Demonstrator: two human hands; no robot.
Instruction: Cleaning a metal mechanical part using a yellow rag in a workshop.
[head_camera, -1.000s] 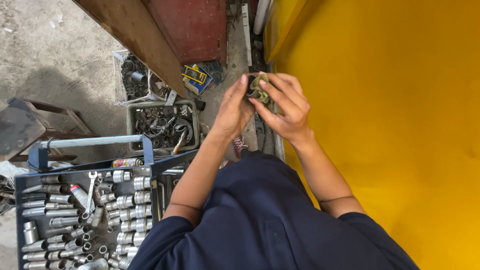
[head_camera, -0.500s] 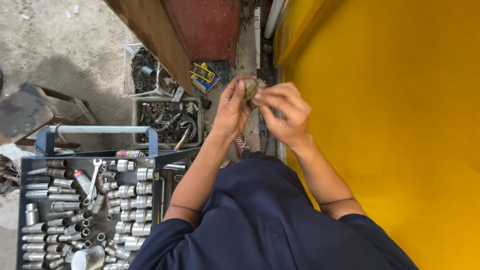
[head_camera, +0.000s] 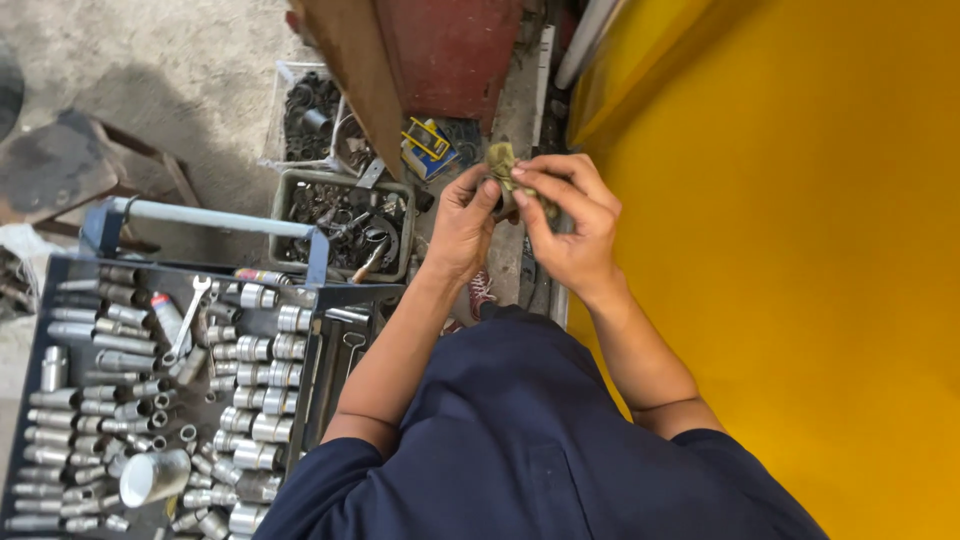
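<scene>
Hands (head_camera: 467, 222) (head_camera: 570, 225) pinch rag (head_camera: 500, 160) above socket tray (head_camera: 60, 270), parts bin (head_camera: 290, 185).

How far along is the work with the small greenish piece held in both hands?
Done: nothing can be judged finished. In hand: the left hand and right hand both pinch a small olive-green piece, crumpled like rag or tape, in front of the yellow panel. What it wraps is hidden. Left: the sockets and wrench in the blue tray lie untouched.

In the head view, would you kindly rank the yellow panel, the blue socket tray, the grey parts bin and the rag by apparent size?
1. yellow panel
2. blue socket tray
3. grey parts bin
4. rag, held in both hands
</scene>
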